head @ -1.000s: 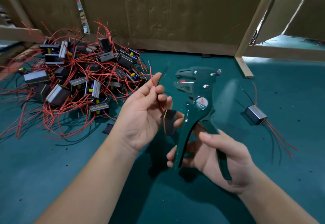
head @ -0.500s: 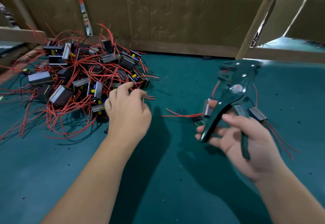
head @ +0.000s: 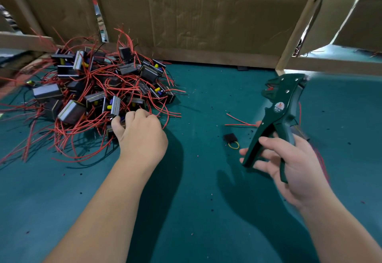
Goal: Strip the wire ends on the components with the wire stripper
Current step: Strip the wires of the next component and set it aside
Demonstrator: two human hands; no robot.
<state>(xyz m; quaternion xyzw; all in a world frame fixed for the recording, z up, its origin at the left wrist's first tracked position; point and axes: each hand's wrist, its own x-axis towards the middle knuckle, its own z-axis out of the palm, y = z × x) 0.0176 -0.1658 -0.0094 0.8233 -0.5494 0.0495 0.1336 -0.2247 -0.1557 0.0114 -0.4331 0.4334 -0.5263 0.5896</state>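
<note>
Bright overhead light throws soft shadows on the mat (head: 196, 211); the right hand (head: 289, 165) is blurred, edges bow.

A small assembly workshop: teal felt-covered worktop (head: 196, 200) walled by brown cardboard sheets (head: 206, 14) and wooden battens (head: 302, 25), heaped with red-wired black components (head: 71, 112).

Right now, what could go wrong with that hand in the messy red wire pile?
The left hand grips a component tangled in the pile of red wires; pulling may drag others along. The right hand holds the wire stripper loosely, handles spread, so it might slip or pinch a finger.
</note>
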